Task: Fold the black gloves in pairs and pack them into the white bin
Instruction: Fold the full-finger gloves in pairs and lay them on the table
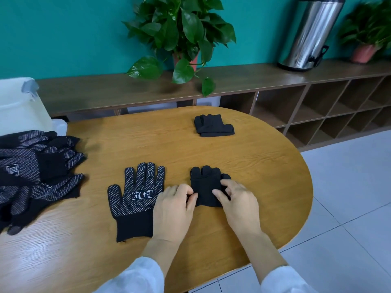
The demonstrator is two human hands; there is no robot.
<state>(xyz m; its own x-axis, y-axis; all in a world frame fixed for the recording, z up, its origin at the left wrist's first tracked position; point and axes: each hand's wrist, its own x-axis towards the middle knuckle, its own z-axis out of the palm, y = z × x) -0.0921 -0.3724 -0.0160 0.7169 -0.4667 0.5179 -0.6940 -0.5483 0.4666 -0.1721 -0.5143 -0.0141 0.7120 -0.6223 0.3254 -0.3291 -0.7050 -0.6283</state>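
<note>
A folded black glove lies near the front of the wooden table. My left hand pinches its left edge and my right hand grips its right edge. Just left of it a dotted black glove lies flat, palm up, with a white logo. A folded pair of black gloves sits farther back on the table. A pile of dotted black gloves covers the table's left edge. The white bin stands at the far left behind the pile.
A long wooden shelf unit runs behind the table, carrying a potted plant, a steel urn and a second plant. Tiled floor lies to the right of the table's rounded end.
</note>
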